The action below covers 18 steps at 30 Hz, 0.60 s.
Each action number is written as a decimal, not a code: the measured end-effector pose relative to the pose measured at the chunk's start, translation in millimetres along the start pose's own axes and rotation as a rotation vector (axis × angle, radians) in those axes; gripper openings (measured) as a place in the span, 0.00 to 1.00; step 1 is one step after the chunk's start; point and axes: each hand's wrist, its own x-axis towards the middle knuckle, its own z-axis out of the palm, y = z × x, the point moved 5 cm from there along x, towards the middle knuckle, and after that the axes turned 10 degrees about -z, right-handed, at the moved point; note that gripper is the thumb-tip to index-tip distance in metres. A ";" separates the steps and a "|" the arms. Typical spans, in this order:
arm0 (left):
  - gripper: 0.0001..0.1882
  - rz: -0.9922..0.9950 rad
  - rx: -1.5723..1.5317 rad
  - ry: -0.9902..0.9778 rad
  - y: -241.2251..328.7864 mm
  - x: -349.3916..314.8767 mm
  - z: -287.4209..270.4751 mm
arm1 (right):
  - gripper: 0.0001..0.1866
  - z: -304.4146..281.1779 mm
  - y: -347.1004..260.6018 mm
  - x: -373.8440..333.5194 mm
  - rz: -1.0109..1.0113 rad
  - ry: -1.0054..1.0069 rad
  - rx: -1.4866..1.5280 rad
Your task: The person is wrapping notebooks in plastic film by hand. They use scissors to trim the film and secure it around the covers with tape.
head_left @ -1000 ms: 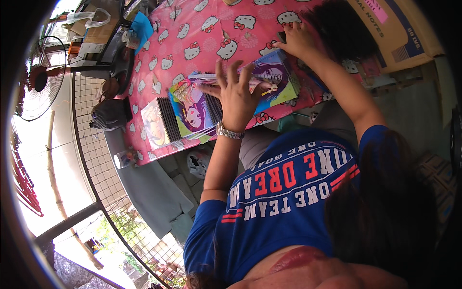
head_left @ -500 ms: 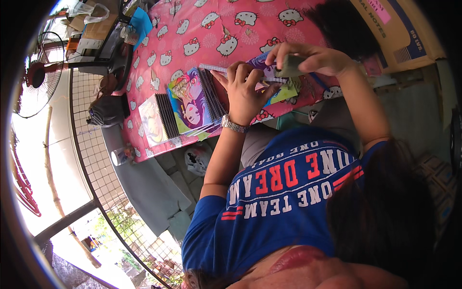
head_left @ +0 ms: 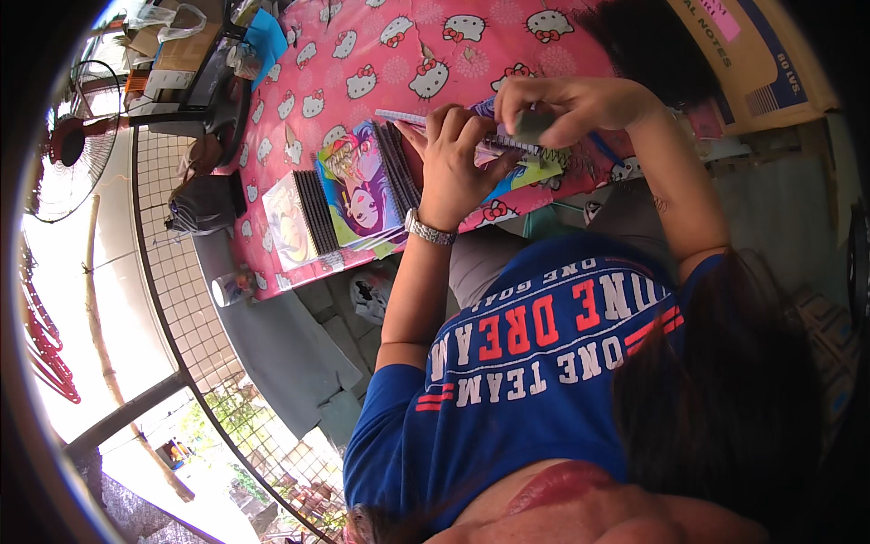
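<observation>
My left hand (head_left: pixel 458 163), with a wristwatch, is closed on a spiral notebook (head_left: pixel 403 118), its thumb and fingers pressing near the bound edge. In my right hand (head_left: pixel 584 107) is a small grey-green block (head_left: pixel 533 125), pinched between fingers and thumb just above the notebook's wire coil (head_left: pixel 526 147). Whether the block touches the coil I cannot tell. Left of my left hand lies a fanned stack of notebooks (head_left: pixel 361 195) with colourful cartoon covers and black spines. Beside it is another stack with pale covers (head_left: pixel 290 218).
The table wears a pink cloth with cat faces (head_left: pixel 426 82). A cardboard box (head_left: pixel 757 68) and a dark bristly mass (head_left: pixel 634 45) stand at the far right. A cup (head_left: pixel 227 290) sits by the left edge. A fan (head_left: pixel 72 140) is at far left. Loose wire coils (head_left: pixel 575 168) lie near my right hand.
My right hand has shifted slightly left and down with the grey-green block, nearer the coil. My left hand has stayed almost in place on the notebook.
</observation>
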 end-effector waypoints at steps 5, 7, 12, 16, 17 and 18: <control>0.21 -0.021 0.030 0.022 3.1 2.8 -3.4 | 0.24 -0.4 3.4 2.1 -0.067 0.025 0.051; 0.21 -0.045 -0.002 0.052 2.8 2.9 -2.0 | 0.26 -8.8 6.8 4.9 0.089 -0.012 -0.255; 0.27 -0.090 0.039 0.088 1.9 -3.8 -1.2 | 0.25 0.7 -1.0 13.7 -0.136 -0.020 0.041; 0.27 -0.093 0.093 0.136 -9.8 4.9 -19.6 | 0.29 -11.0 4.3 22.3 -0.017 0.033 -0.097; 0.26 -0.060 0.077 0.124 -16.0 5.9 -21.6 | 0.29 -6.5 -1.8 26.0 -0.116 0.047 0.069; 0.23 -0.066 0.054 0.110 -21.3 7.9 -19.2 | 0.27 -3.9 -14.7 28.2 -0.267 -0.029 0.208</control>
